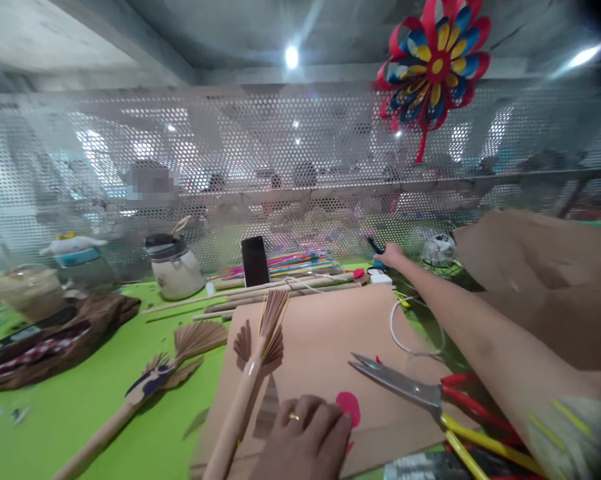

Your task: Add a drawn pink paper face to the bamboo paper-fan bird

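I'm resting the left hand on the brown sheet, seemingly steadying the red disc just beside at its two o'clock, while holding the right hand out towards one o'clock by a dark object, though I cannot tell whether either hand's fingers are gripping.
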### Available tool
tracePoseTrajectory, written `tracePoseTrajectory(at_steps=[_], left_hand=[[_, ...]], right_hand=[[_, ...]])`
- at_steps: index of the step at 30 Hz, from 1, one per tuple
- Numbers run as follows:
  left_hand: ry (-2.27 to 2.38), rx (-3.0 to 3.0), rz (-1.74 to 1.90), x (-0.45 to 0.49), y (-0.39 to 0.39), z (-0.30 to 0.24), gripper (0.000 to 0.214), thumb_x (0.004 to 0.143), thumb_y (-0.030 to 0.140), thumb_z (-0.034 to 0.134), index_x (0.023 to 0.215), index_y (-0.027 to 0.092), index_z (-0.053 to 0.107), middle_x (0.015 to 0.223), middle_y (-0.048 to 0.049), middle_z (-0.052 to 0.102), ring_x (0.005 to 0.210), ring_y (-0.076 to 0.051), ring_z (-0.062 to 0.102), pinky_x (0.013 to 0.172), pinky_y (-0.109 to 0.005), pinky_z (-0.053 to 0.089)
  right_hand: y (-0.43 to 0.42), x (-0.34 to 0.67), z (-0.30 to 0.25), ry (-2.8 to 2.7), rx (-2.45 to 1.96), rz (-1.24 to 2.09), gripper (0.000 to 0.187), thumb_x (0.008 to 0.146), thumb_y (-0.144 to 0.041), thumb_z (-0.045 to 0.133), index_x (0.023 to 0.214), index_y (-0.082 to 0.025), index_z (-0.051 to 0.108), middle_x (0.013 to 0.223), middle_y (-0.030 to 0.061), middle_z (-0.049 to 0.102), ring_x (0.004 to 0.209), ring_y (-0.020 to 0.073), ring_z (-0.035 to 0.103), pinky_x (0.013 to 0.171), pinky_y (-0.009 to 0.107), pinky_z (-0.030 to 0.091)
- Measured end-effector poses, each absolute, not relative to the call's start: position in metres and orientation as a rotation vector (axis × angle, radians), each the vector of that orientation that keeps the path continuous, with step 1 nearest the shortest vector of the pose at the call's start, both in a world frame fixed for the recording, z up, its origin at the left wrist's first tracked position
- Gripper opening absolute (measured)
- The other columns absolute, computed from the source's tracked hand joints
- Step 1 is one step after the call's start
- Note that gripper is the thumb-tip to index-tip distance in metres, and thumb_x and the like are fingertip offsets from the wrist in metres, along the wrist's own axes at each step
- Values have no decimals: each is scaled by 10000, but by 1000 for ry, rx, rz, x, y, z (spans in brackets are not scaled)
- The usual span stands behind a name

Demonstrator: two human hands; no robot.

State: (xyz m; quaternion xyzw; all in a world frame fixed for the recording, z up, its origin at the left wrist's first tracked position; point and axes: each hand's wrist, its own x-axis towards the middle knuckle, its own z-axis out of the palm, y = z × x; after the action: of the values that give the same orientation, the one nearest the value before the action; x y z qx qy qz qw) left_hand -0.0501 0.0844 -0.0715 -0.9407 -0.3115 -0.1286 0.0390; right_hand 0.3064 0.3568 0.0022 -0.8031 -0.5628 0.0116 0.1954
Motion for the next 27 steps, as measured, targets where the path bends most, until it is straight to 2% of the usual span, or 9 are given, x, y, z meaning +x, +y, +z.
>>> tracePoseTrajectory(at_steps=[4, 7, 11, 18, 27], left_hand=[[-1001, -3033, -316, -47, 77, -50, 522, 913, 570, 479, 1332, 260, 491, 1237, -38, 625, 1057, -280, 525, 878, -430, 441], [-1180, -3102, -362, -43, 67, -31, 509, 897, 541, 529, 1329, 275, 500, 1251, -31, 600, 1096, -275, 484, 945, -444, 408], [-1261, -3110, -430, -39, 54, -17, 418, 926, 481, 510, 1296, 286, 526, 1229, -32, 590, 1109, -267, 452, 980, -464, 361], [-1159, -3032, -415, -37, 50, -15, 401, 954, 484, 447, 1279, 265, 532, 1192, -59, 589, 1072, -274, 459, 930, -477, 357], [-1110, -2995, -360, -36, 51, -16, 454, 960, 496, 423, 1322, 232, 498, 1211, -68, 584, 1096, -285, 448, 927, -473, 366]], right_hand=[[342, 311, 25, -1538, -2196, -56, 359, 922, -337, 590, 1239, -171, 565, 1241, 93, 597, 1035, 225, 622, 856, 441, 534], [320, 317, 53, -1526, -2149, -115, 360, 922, -338, 589, 1242, -174, 564, 1252, 95, 592, 1045, 228, 618, 865, 443, 530], [265, 323, 67, -1559, -2116, -122, 354, 924, -342, 586, 1236, -176, 569, 1243, 92, 598, 1041, 226, 620, 865, 442, 530], [158, 306, 16, -1642, -2112, -10, 340, 926, -344, 584, 1218, -172, 576, 1190, 84, 622, 983, 206, 638, 827, 415, 545], [135, 295, -9, -1652, -2142, -8, 349, 923, -343, 588, 1226, -171, 572, 1213, 88, 612, 1014, 217, 630, 849, 433, 536]])
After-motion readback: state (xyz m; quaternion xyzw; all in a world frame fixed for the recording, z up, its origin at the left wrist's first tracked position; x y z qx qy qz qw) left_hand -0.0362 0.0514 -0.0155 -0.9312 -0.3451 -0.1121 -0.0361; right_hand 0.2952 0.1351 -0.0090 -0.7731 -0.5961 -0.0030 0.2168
